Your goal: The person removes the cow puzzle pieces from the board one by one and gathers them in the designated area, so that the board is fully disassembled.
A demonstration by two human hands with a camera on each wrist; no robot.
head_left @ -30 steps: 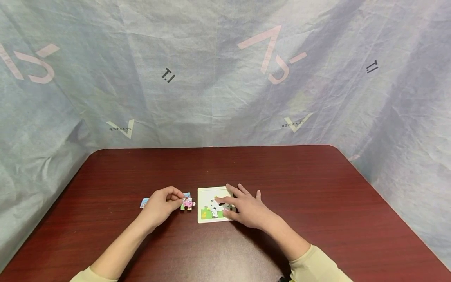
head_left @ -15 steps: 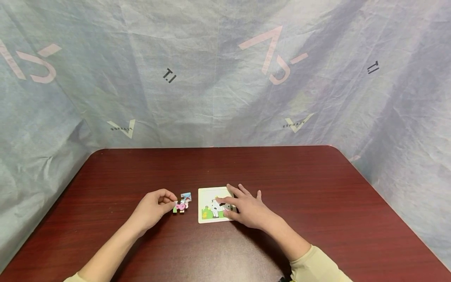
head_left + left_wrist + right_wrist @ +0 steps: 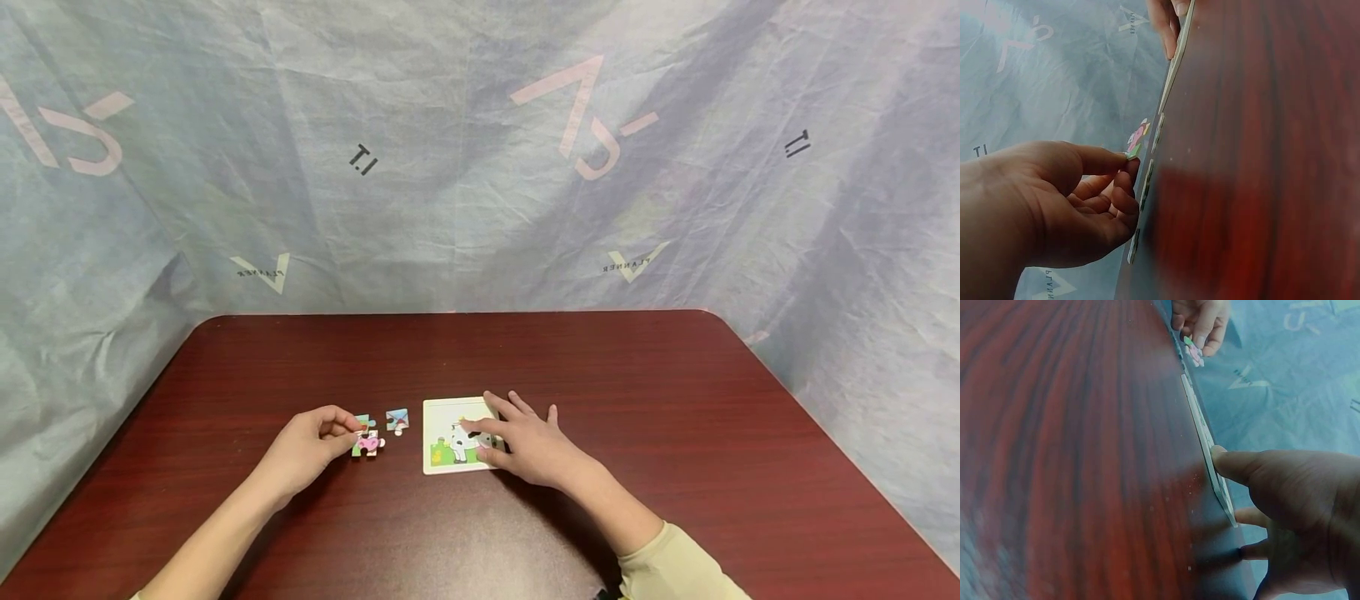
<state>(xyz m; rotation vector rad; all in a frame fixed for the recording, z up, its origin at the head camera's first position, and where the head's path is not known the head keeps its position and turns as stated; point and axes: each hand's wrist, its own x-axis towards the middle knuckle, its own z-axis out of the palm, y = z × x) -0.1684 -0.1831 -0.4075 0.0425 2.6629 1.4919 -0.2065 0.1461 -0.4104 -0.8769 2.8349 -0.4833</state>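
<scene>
My left hand [image 3: 303,454] pinches a pink jigsaw piece [image 3: 367,445] between thumb and fingertips. The left wrist view shows this pink piece [image 3: 1138,136] held above the table, apart from it. A blue jigsaw piece [image 3: 397,419] lies to its right, and another piece [image 3: 363,421], partly hidden, lies just behind it. To the right is a pale square puzzle board [image 3: 438,411] with a cow picture fitted in its lower part. My right hand [image 3: 528,442] rests on the board's right side with fingers spread; it covers part of the cow.
A dark red wooden table [image 3: 600,358] bears everything. Behind it and at both sides hangs a grey printed cloth [image 3: 442,208]. In the left wrist view, several flat pieces [image 3: 1146,182] lie in a row along the tabletop.
My left hand has moved left with the pink piece, away from the board, uncovering the blue piece. My right hand stays on the board.
</scene>
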